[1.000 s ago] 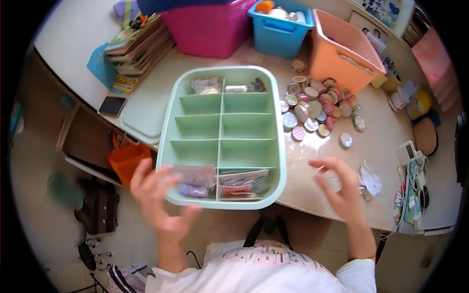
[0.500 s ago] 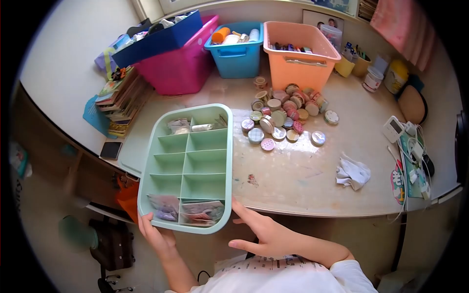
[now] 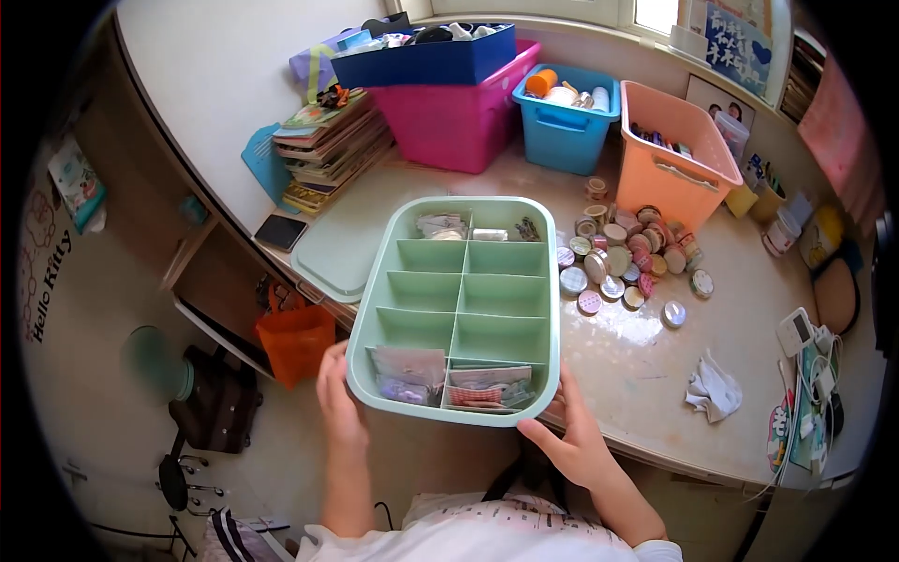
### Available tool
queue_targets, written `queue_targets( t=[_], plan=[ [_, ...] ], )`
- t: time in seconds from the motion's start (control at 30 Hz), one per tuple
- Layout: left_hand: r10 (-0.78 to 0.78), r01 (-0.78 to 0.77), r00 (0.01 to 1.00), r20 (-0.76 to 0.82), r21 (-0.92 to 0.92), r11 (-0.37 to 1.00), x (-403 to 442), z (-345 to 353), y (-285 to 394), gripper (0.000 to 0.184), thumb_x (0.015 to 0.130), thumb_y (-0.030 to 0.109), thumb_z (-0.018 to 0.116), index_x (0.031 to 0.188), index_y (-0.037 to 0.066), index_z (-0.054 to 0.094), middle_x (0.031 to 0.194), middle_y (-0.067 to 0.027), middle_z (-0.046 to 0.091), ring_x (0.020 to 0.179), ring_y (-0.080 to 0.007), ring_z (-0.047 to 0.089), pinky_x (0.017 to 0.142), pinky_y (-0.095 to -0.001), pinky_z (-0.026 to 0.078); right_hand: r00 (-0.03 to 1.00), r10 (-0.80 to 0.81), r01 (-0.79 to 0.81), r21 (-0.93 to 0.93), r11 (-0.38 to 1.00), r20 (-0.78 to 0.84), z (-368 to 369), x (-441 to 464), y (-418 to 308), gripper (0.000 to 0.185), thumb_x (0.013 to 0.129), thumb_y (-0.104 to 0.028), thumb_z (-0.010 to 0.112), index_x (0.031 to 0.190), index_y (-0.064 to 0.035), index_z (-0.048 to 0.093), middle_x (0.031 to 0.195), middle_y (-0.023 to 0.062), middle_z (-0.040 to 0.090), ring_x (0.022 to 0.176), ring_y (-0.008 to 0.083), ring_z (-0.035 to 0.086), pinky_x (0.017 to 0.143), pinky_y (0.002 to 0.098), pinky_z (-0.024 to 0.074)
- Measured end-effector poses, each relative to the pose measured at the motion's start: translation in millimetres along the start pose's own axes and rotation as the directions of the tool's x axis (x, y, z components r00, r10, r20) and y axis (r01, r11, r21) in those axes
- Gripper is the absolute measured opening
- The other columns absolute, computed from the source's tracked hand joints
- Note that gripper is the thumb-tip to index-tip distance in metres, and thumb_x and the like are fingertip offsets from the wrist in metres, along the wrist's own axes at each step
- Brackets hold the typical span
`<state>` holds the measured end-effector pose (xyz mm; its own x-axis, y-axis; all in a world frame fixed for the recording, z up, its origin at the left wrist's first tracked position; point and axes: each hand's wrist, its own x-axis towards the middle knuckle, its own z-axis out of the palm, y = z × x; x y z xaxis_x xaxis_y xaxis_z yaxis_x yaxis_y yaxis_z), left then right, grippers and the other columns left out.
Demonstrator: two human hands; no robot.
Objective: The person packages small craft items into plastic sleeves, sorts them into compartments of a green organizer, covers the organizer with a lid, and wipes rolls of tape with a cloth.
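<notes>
Both hands hold a pale green divided storage box [image 3: 455, 419] by its near corners, over the front edge of the desk. My left hand [image 3: 341, 398] is closed on the near left corner, fingers partly hidden behind the wall. At the near right corner, my right hand [image 3: 573, 436] grips with the thumb in front and the fingers beneath or behind. The two nearest compartments contain flat clear packets [image 3: 408, 373]. In the far compartments lie a small bundle [image 3: 441, 226] and a white roll [image 3: 490, 234]. Several middle compartments are bare.
Many washi tape rolls [image 3: 619, 258] lie piled right of the box, before an orange bin [image 3: 676, 150]. Behind are blue [image 3: 567, 131] and magenta bins [image 3: 440, 131]. A green lid [image 3: 342, 258], phone [image 3: 281, 232], crumpled tissue [image 3: 714, 389] and cables [image 3: 824, 375] rest on the desk.
My right hand has come onto the near right corner of the box, thumb now against it. The view has turned left, and the box appears farther right in it.
</notes>
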<state>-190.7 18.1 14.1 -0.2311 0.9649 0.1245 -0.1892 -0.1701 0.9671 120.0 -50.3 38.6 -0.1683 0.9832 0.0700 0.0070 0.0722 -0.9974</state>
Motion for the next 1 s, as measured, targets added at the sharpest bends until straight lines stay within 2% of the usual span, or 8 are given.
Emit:
queue_targets(
  t=[0.2, 0.3, 0.37, 0.5, 0.73, 0.8, 0.9, 1.0],
  plan=[
    [-0.076, 0.175, 0.968, -0.241, 0.421, 0.890, 138.7, -52.4, -28.3, 0.064, 0.102, 0.054, 0.062, 0.145, 0.007, 0.056, 0.140, -0.0098, 0.062, 0.124, -0.0185, 0.058, 0.095, -0.0337, 0.044, 0.994, -0.058, 0.044, -0.150, 0.988, -0.091, 14.6, -1.1, -2.0, 0.109, 0.089, -0.022, 0.088, 0.168, -0.0044, 0.016, 0.165, 0.0258, 0.034, 0.147, 0.0374, 0.048, 0.117, 0.0491, 0.0457],
    [-0.111, 0.158, 0.986, -0.121, 0.512, 0.844, 165.4, -51.1, -25.4, 0.055, 0.098, 0.052, 0.072, 0.110, -0.001, 0.067, 0.087, -0.0012, 0.067, 0.073, -0.0099, 0.059, 0.058, -0.0257, 0.042, 0.983, -0.148, 0.116, -0.253, 0.960, -0.112, 14.3, -2.2, -1.5, 0.115, 0.083, -0.025, 0.093, 0.168, -0.0053, 0.019, 0.165, 0.0280, 0.033, 0.148, 0.0407, 0.046, 0.117, 0.0499, 0.0451],
    [-0.176, 0.226, 0.973, -0.148, 0.470, 0.853, 167.3, -49.4, -18.4, 0.048, 0.098, 0.046, 0.075, 0.104, 0.000, 0.067, 0.085, -0.0016, 0.066, 0.071, -0.0093, 0.059, 0.056, -0.0253, 0.042, 0.983, -0.170, 0.128, -0.396, 0.909, -0.072, 15.5, -3.4, 0.2, 0.117, 0.080, -0.027, 0.095, 0.168, -0.0059, 0.020, 0.165, 0.0289, 0.033, 0.149, 0.0426, 0.044, 0.117, 0.0506, 0.0449],
    [-0.293, 0.328, 0.939, -0.182, 0.209, 0.921, 173.1, -65.5, -27.3, 0.036, 0.098, 0.038, 0.078, 0.091, 0.005, 0.067, 0.076, 0.0022, 0.059, 0.063, -0.0058, 0.052, 0.048, -0.0223, 0.033, 0.952, -0.256, 0.127, -0.543, 0.830, -0.169, 27.3, -1.4, 5.8, 0.075, 0.073, -0.019, 0.098, 0.138, -0.0151, 0.063, 0.160, 0.0255, 0.041, 0.143, 0.0445, 0.049, 0.110, 0.0484, 0.0503],
    [-0.280, 0.304, 0.944, -0.177, 0.125, 0.945, 177.6, -64.4, -38.3, 0.032, 0.099, 0.034, 0.079, 0.099, 0.006, 0.065, 0.081, 0.0028, 0.058, 0.063, -0.0039, 0.049, 0.046, -0.0206, 0.029, 0.908, -0.350, 0.152, -0.598, 0.787, -0.230, 19.9, 0.5, 1.1, 0.036, 0.067, -0.003, 0.093, 0.096, -0.0077, 0.073, 0.136, 0.0198, 0.066, 0.101, 0.0332, 0.075, 0.083, 0.0396, 0.0606],
    [-0.259, 0.288, 0.944, -0.204, 0.128, 0.949, 179.9, -68.0, -42.1, 0.035, 0.098, 0.032, 0.080, 0.108, 0.002, 0.064, 0.083, 0.0025, 0.059, 0.068, -0.0078, 0.054, 0.053, -0.0222, 0.040, 0.885, -0.396, 0.181, -0.602, 0.778, -0.246, 19.9, -2.4, -0.4, 0.034, 0.066, 0.001, 0.090, 0.094, -0.0058, 0.073, 0.130, 0.0211, 0.070, 0.099, 0.0322, 0.075, 0.081, 0.0385, 0.0607],
    [0.204, -0.034, 0.923, -0.326, 0.459, 0.888, 198.8, -88.9, -75.6, 0.066, 0.094, 0.038, 0.083, 0.138, -0.003, 0.056, 0.118, -0.0117, 0.061, 0.110, -0.0269, 0.062, 0.096, -0.0386, 0.052, 0.882, -0.328, 0.127, -0.500, 0.856, -0.338, 12.5, -17.9, -5.6, 0.032, 0.062, 0.004, 0.088, 0.089, -0.0034, 0.072, 0.129, 0.0227, 0.070, 0.100, 0.0295, 0.075, 0.083, 0.0351, 0.0590],
    [0.218, 0.163, 0.894, -0.391, 0.738, 0.654, 225.4, -98.8, -45.0, 0.085, 0.093, 0.056, 0.078, 0.151, 0.001, 0.049, 0.140, -0.0198, 0.049, 0.124, -0.0327, 0.057, 0.104, -0.0422, 0.050, 0.883, -0.321, 0.140, -0.461, 0.876, -0.341, 9.3, -25.3, -6.6, 0.032, 0.062, 0.004, 0.088, 0.089, -0.0030, 0.073, 0.129, 0.0223, 0.070, 0.098, 0.0286, 0.075, 0.083, 0.0341, 0.0585]
  ],
)
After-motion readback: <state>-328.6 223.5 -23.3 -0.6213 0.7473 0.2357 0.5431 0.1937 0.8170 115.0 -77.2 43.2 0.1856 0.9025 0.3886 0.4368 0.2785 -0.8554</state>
